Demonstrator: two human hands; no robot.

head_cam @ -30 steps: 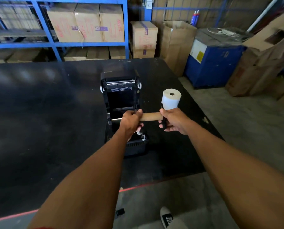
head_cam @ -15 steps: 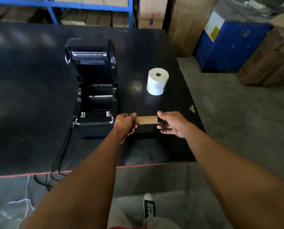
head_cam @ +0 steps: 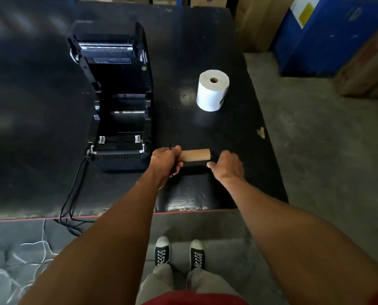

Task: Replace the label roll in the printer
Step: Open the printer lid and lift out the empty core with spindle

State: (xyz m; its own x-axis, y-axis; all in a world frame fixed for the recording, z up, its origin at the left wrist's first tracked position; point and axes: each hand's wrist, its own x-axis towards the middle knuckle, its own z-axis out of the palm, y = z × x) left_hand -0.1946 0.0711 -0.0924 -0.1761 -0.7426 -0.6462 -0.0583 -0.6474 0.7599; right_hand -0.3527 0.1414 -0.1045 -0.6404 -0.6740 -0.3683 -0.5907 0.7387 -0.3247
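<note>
The black label printer (head_cam: 117, 111) sits on the black table (head_cam: 29, 106) with its lid swung open and its roll bay empty. A brown cardboard core (head_cam: 195, 154) on a black spindle is held level just right of the printer's front. My left hand (head_cam: 166, 160) grips its left end, where a black spindle flange shows. My right hand (head_cam: 226, 166) holds the black end piece at its right end. A full white label roll (head_cam: 212, 90) stands upright on the table, behind the core.
Black cables (head_cam: 71, 205) trail from the printer's front left over the table edge to the floor. A blue cabinet (head_cam: 328, 34) and cardboard boxes (head_cam: 256, 23) stand beyond the table's right side. White cord lies on the floor at lower left.
The core has come out of the printer and moved right of it, toward me. My view has tilted down. My right hand sits slightly farther from the cardboard's end.
</note>
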